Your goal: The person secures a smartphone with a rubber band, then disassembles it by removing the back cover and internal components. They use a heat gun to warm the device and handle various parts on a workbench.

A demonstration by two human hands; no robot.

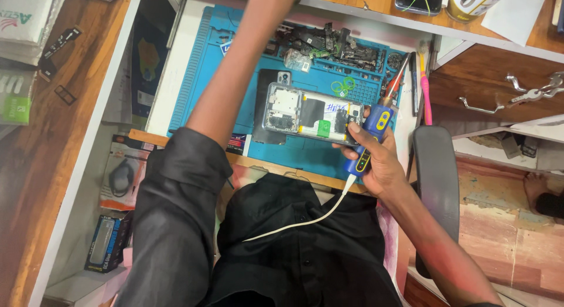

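Right now your right hand (376, 160) is clamped around a blue and yellow electric screwdriver (370, 139) with a white cable (305, 220) trailing from its base toward your black shirt. Its tip rests at the three o'clock end of an opened phone (311, 116), which lies flat near the middle of the blue repair mat (211, 60) on the worktop (170, 72). Your left arm stretches up toward twelve o'clock, and the hand leaves the view, so you cannot tell its grip. Loose phone parts (329, 45) sit at twelve o'clock from the phone, and a pink tool (424, 89) lies at two o'clock.
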